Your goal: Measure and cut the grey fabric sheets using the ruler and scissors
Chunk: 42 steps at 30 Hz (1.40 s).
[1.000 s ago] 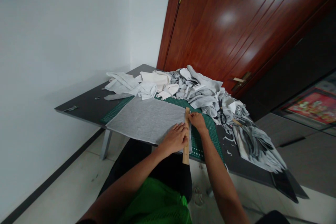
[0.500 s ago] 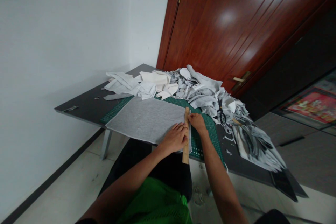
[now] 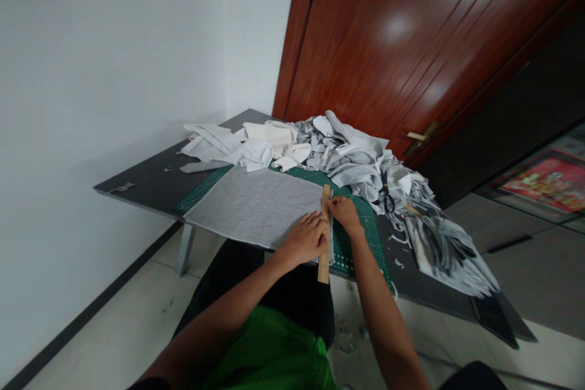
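Observation:
A grey square of cloth lies flat on a green cutting mat. A wooden ruler rests along the cloth's right edge. My left hand presses down on the ruler and cloth, fingers flat and spread. Just right of the ruler near its far end, my right hand has its fingers pinched together; what they hold is too small to make out.
A heap of grey and white cloth scraps covers the back and right of the dark table. Black scissors lie among the scraps. A brown door stands behind; a white wall is on the left.

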### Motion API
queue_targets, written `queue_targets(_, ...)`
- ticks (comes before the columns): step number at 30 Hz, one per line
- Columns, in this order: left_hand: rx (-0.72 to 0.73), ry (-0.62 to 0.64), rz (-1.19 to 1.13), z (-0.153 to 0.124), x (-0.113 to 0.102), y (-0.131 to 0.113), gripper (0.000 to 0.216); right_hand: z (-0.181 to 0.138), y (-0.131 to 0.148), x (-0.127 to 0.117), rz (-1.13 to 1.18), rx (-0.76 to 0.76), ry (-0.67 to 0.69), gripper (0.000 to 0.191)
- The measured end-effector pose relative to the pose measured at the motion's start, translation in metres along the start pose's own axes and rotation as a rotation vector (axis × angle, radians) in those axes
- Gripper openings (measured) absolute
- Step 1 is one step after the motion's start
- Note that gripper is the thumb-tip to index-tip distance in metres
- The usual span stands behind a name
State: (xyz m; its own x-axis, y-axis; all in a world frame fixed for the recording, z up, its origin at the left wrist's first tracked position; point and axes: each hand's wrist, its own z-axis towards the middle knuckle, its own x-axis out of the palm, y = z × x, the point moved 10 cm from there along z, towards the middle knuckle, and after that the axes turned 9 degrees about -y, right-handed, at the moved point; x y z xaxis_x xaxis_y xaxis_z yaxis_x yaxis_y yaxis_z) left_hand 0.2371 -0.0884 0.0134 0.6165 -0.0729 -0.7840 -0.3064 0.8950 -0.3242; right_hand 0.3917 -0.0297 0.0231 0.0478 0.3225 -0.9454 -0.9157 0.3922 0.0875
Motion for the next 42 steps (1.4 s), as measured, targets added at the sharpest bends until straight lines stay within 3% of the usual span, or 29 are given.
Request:
queue_targets(16, 0.015, -0.001, 0.030, -0.001, -0.001, -0.001, 0.029, -0.013, 0.004, -0.005, -0.018, -0.015, 0.000, 0.033)
queue_targets(23, -0.029, 0.017, 0.029, -0.001, 0.004, 0.005, 0.044, -0.018, 0.006, -0.008, -0.010, -0.032, -0.001, 0.033)
queue_targets(32, -0.001, 0.025, 0.051, -0.001, 0.003, 0.002, 0.032, -0.030, 0.009, -0.011, 0.009, -0.035, 0.006, 0.032)
queue_targets(42, 0.020, 0.000, 0.073, 0.000, 0.013, 0.007, 0.038, -0.050, 0.013, -0.016, 0.037, -0.034, 0.010, 0.033)
